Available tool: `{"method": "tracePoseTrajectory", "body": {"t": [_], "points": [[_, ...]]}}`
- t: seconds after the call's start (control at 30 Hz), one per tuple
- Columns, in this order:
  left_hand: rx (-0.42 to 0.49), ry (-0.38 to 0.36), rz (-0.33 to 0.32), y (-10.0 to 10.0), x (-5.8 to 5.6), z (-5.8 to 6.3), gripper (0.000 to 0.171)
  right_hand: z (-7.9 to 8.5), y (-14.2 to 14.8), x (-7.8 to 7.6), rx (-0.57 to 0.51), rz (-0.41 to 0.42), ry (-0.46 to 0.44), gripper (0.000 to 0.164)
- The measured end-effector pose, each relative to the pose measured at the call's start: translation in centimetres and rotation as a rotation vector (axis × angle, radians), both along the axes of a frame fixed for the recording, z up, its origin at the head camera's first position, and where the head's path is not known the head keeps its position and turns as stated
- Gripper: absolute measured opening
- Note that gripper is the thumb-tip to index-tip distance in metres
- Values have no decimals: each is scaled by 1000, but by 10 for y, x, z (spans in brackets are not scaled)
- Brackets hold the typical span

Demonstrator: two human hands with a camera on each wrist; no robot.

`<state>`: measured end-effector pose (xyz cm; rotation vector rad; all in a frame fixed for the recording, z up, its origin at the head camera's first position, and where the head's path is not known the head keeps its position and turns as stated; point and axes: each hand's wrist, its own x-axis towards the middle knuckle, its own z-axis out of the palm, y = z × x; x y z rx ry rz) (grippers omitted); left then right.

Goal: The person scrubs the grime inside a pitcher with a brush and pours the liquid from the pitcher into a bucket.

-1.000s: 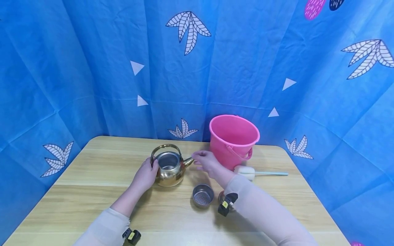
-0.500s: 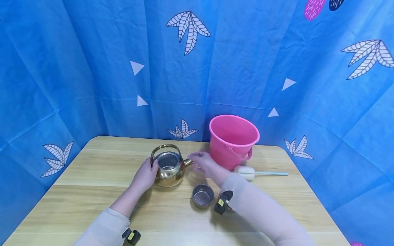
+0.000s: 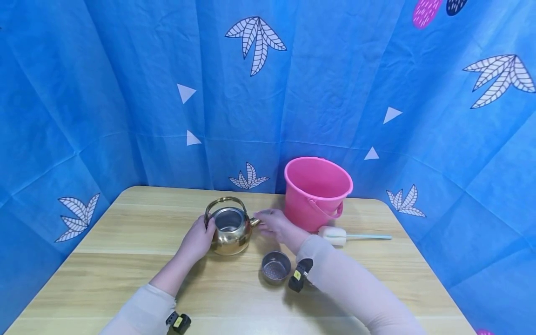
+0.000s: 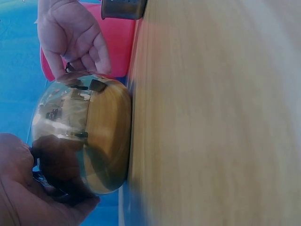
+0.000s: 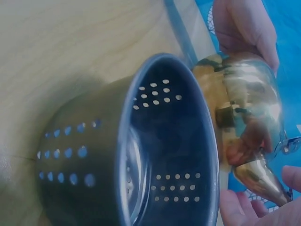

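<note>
A shiny gold kettle with a raised loop handle stands lidless on the wooden table, its steel inside showing in the head view. My left hand grips the handle's base at the kettle's left side, thumb near the rim. From the right, my right hand has its thumb and fingers around the tip of the kettle's spout. Its fingers partly hide the tip in the head view. A perforated steel strainer basket sits upright in front of the right hand, and it looms large in the right wrist view.
Behind the right hand stands a pink bucket, handle hanging down. Beside its base lies a white sponge brush with a pale blue stick. A small metal item is mostly hidden under the right sleeve. Blue patterned curtains surround the table.
My right hand has slid slightly left along the spout, from its tip toward the kettle's body, and its wrist moved with it. My left hand and the kettle have kept their place.
</note>
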<state>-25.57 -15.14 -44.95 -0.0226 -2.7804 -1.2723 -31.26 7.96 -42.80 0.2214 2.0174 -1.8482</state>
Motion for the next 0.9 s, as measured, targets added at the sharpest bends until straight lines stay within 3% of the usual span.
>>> {"method": "tracePoseTrajectory", "body": {"t": [0.13,0.27,0.43,0.9], "points": [[-2,0,5,0,0,-1,51,-1,0,0,-13,-5,-15,56],[-3,1,3,0,0,-1,51,-3,-1,0,-38,-3,-38,80],[-5,-1,0,0,0,-1,52,-3,-3,1,-50,-9,-52,89],[-9,-15,-8,-1,1,2,48,-7,-8,2,-93,43,-101,39]]}}
